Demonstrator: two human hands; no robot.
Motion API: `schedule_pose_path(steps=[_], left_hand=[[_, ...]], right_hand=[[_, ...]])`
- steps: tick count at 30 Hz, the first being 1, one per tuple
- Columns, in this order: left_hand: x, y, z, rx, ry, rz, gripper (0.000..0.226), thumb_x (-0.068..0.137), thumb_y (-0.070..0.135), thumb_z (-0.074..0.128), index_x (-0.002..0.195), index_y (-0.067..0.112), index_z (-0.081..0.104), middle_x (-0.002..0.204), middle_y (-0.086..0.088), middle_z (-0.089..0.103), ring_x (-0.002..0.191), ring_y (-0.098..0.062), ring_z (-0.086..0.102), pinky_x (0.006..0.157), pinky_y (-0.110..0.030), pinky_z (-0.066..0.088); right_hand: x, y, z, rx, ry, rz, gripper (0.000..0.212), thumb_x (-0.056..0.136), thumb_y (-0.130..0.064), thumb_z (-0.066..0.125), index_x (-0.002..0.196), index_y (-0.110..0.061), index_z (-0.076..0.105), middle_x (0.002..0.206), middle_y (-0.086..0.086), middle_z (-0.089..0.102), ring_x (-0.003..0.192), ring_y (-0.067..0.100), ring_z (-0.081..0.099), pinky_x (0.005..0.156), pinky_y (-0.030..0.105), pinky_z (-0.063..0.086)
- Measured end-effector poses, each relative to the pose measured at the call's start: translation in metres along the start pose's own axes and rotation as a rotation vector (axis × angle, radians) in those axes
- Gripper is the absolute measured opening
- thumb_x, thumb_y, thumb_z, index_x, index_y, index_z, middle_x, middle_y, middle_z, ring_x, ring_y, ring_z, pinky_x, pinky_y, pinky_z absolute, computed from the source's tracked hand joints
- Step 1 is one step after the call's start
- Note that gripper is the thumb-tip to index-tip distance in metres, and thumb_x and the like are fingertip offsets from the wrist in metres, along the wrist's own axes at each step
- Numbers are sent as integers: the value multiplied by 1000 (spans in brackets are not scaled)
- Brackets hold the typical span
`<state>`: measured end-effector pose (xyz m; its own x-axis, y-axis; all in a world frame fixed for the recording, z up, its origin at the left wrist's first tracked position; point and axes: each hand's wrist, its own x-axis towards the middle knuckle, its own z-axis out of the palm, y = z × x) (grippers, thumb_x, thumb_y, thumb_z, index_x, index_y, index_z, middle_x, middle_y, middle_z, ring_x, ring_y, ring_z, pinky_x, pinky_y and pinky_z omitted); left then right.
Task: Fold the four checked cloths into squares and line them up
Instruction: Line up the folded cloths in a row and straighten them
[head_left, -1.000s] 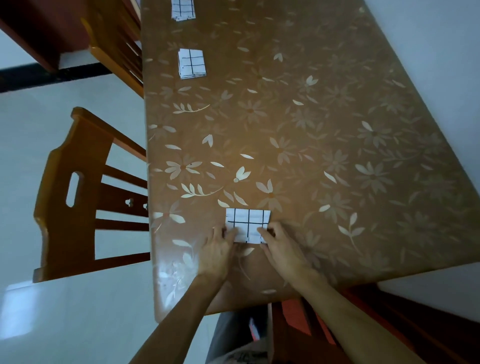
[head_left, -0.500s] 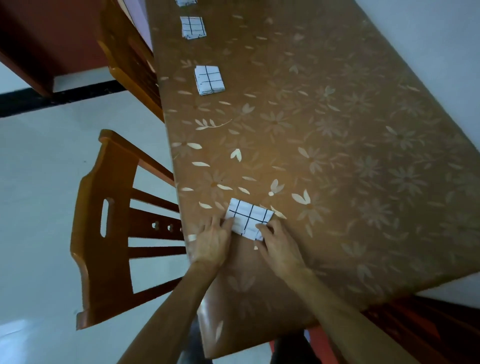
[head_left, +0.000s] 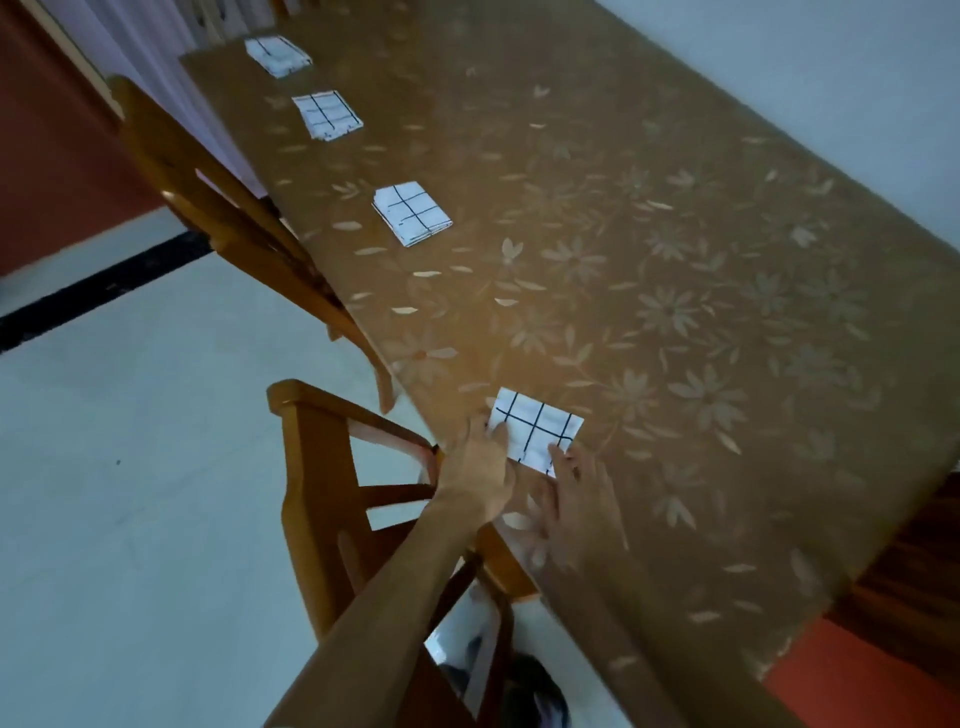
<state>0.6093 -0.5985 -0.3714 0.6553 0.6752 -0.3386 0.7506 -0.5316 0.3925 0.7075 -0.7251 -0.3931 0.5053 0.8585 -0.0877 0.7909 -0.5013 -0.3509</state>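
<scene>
A folded white cloth with black checks (head_left: 537, 428) lies near the table's left edge, close to me. My left hand (head_left: 480, 475) presses its fingertips on the cloth's near left corner. My right hand (head_left: 579, 499) lies flat with fingertips on the cloth's near right edge. Three more folded checked cloths sit in a row along the same edge: one in the middle (head_left: 411, 212), one farther (head_left: 327, 115), and the farthest (head_left: 278, 54) near the table's far corner.
The brown table with a flower pattern (head_left: 675, 260) runs away from me to the upper left. Two wooden chairs stand at its left side, one near (head_left: 332, 499) and one farther (head_left: 208, 192). Pale floor lies to the left.
The view has swung so the table runs diagonally and all the folded cloths show. Both hands and the near cloth have shifted toward the table's left edge.
</scene>
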Motion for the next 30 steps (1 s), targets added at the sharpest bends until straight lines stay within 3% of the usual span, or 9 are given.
schedule_pose_path(steps=[3, 7, 13, 16, 17, 19, 21, 27, 30], left_hand=[[21, -24, -5, 32, -8, 76, 42, 93, 13, 52, 135, 15, 46, 146, -9, 30, 136, -27, 35, 99, -40, 50], [66, -53, -27, 118, 54, 158, 41, 93, 5, 49, 133, 14, 51, 141, -9, 42, 129, -31, 42, 97, -39, 47], [155, -98, -62, 153, 21, 273, 35, 95, 12, 51, 130, 11, 55, 135, -9, 48, 122, -31, 51, 100, -36, 46], [189, -110, -82, 162, -23, 341, 34, 101, 15, 49, 133, 5, 54, 130, -5, 52, 122, -31, 51, 89, 0, 34], [197, -114, -89, 185, 3, 373, 34, 103, 18, 45, 132, 3, 55, 130, -8, 54, 121, -31, 52, 85, 2, 31], [214, -124, -100, 270, 74, 505, 36, 102, 21, 42, 132, 6, 56, 136, -12, 53, 120, -31, 54, 100, -20, 41], [233, -138, -104, 321, 76, 605, 40, 99, 22, 40, 134, 8, 53, 142, -13, 47, 121, -33, 53, 99, -46, 48], [256, -138, -129, 371, 90, 690, 32, 97, 21, 47, 124, 11, 59, 151, -10, 41, 119, -32, 52, 97, -48, 47], [261, -136, -141, 415, 100, 789, 44, 88, 25, 55, 127, 7, 59, 155, -16, 38, 127, -35, 47, 100, -48, 44]], right_hand=[[20, -18, 10, 59, 44, 104, 45, 82, -15, 71, 125, -5, 63, 110, 15, 61, 94, 33, 61, 76, 46, 57], [57, -36, 25, 87, 128, 125, 43, 79, -12, 74, 121, -3, 65, 102, 15, 61, 84, 32, 60, 67, 43, 56], [127, -74, 43, 91, 247, 238, 46, 89, -31, 44, 120, -4, 65, 99, 15, 64, 80, 32, 60, 67, 41, 51], [159, -85, 47, 97, 260, 287, 45, 91, -32, 46, 121, -4, 65, 104, 17, 64, 80, 32, 59, 66, 42, 52], [169, -88, 49, 92, 273, 294, 41, 91, -28, 52, 122, -3, 64, 104, 18, 63, 80, 33, 59, 66, 42, 52], [184, -95, 52, 80, 299, 308, 39, 89, -22, 58, 121, -2, 64, 100, 18, 63, 78, 34, 58, 66, 43, 53], [200, -102, 52, 85, 326, 320, 43, 89, -27, 45, 118, -1, 64, 96, 17, 62, 75, 33, 57, 65, 43, 53], [224, -116, 51, 95, 326, 422, 37, 84, -19, 66, 117, -3, 64, 95, 16, 60, 77, 33, 58, 67, 46, 55], [226, -127, 43, 87, 333, 469, 45, 91, -38, 47, 122, -10, 62, 104, 12, 58, 84, 28, 53, 75, 42, 50]])
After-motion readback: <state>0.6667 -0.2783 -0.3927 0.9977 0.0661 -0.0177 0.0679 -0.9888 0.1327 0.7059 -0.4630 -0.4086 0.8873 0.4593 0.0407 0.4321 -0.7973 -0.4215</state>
